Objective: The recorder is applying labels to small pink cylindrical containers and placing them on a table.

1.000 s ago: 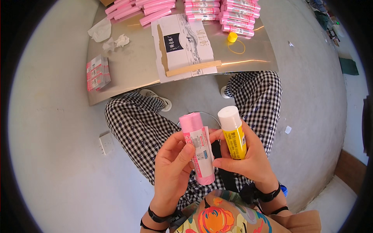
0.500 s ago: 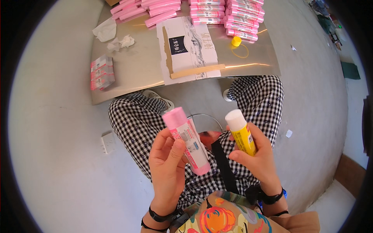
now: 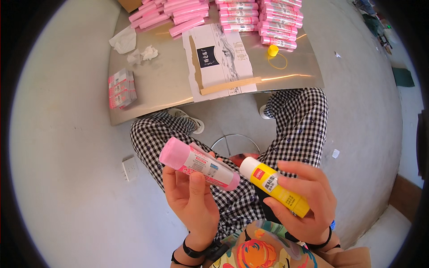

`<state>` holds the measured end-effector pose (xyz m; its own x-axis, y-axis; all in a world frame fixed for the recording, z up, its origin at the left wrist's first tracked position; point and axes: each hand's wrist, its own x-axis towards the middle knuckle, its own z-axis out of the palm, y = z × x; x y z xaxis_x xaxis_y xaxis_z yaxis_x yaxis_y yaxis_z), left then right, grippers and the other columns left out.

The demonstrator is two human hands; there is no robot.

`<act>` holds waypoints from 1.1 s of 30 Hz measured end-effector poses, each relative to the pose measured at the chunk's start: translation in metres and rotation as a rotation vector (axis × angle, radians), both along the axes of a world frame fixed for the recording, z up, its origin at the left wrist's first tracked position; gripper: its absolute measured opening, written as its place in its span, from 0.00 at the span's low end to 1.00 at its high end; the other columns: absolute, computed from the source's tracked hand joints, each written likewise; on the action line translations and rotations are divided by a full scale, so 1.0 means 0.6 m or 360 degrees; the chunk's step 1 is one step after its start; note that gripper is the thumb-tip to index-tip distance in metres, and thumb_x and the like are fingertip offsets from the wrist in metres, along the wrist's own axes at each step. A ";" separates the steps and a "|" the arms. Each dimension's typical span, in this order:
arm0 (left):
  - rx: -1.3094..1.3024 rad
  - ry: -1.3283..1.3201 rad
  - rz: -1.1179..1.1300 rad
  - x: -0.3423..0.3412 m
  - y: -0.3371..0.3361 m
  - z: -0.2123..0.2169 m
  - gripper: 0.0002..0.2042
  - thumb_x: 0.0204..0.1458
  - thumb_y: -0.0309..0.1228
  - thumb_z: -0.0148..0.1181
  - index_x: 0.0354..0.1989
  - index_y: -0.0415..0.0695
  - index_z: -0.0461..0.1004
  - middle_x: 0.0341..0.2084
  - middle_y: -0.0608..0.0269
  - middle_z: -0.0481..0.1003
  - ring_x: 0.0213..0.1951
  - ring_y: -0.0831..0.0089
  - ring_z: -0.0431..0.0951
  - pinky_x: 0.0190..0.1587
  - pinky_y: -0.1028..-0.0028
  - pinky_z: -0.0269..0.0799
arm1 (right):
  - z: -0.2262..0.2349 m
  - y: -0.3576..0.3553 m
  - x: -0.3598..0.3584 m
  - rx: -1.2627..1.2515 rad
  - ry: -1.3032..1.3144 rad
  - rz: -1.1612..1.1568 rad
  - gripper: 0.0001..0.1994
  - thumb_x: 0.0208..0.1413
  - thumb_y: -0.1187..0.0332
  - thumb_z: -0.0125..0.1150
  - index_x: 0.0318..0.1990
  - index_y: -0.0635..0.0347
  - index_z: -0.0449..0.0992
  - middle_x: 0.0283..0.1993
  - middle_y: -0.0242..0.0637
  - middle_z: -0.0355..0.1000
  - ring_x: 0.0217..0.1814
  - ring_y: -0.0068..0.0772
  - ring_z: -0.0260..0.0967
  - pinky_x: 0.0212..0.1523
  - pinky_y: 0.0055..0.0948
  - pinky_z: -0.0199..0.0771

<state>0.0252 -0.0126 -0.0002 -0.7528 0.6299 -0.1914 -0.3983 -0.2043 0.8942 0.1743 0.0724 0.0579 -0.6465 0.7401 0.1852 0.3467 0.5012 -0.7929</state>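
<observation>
My left hand (image 3: 192, 203) is closed round a pink roll (image 3: 173, 152), which looks like a plastic bag roll, with a printed paper label (image 3: 206, 167) wrapped about its middle. The label's edge stands up a little along the far side. My right hand (image 3: 310, 201) grips a yellow glue stick (image 3: 281, 192), its white end (image 3: 249, 167) bare and pointing left toward the roll's near end. White end and roll lie close together; whether they touch I cannot tell. A yellow cap (image 3: 273, 50) stands on the metal table, beside a thin yellow band (image 3: 280, 66).
Stacks of pink rolls (image 3: 239, 13) cover the far side of the metal table (image 3: 165, 62). A flattened printed carton (image 3: 223, 58) with a wooden strip (image 3: 230, 85) lies at the near edge. Banded labels (image 3: 121, 89) and crumpled paper (image 3: 149, 52) sit left. My knees are below.
My left hand has tipped the roll further toward lying flat. My right hand has turned the glue stick so its white end points left, and brought it nearer the roll.
</observation>
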 end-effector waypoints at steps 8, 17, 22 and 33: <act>0.0073 0.0047 -0.0038 0.002 -0.008 0.003 0.23 0.58 0.32 0.53 0.59 0.39 0.55 0.49 0.57 0.67 0.49 0.58 0.73 0.50 0.53 0.73 | -0.009 -0.018 -0.021 0.0259 0.0162 -0.0005 0.16 0.36 0.78 0.70 0.37 0.64 0.75 0.43 0.48 0.75 0.25 0.29 0.71 0.22 0.20 0.69; 0.0045 0.0100 -0.0007 0.008 -0.007 0.009 0.25 0.56 0.32 0.57 0.59 0.39 0.56 0.47 0.55 0.69 0.47 0.57 0.75 0.50 0.57 0.73 | 0.001 -0.026 -0.021 0.0483 -0.0012 0.0245 0.22 0.34 0.79 0.71 0.39 0.60 0.70 0.43 0.45 0.75 0.24 0.26 0.69 0.20 0.19 0.63; 0.0096 0.0074 -0.0040 0.008 -0.007 0.011 0.26 0.55 0.32 0.58 0.59 0.39 0.56 0.48 0.53 0.69 0.47 0.57 0.75 0.51 0.59 0.72 | -0.001 -0.025 -0.021 0.0548 -0.0029 0.0274 0.20 0.36 0.79 0.70 0.39 0.61 0.70 0.43 0.45 0.76 0.25 0.24 0.70 0.20 0.17 0.62; -0.0050 0.0187 -0.0079 0.015 -0.018 0.001 0.29 0.52 0.31 0.62 0.59 0.36 0.56 0.47 0.52 0.70 0.46 0.62 0.74 0.48 0.66 0.72 | -0.007 -0.020 -0.029 0.0709 0.0142 0.0245 0.10 0.41 0.75 0.61 0.34 0.63 0.76 0.41 0.45 0.76 0.17 0.20 0.62 0.16 0.14 0.61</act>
<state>0.0342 -0.0231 0.0001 -0.7392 0.6620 -0.1239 -0.2995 -0.1582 0.9409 0.1571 0.0602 0.0535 -0.7097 0.4728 0.5223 0.1822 0.8393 -0.5122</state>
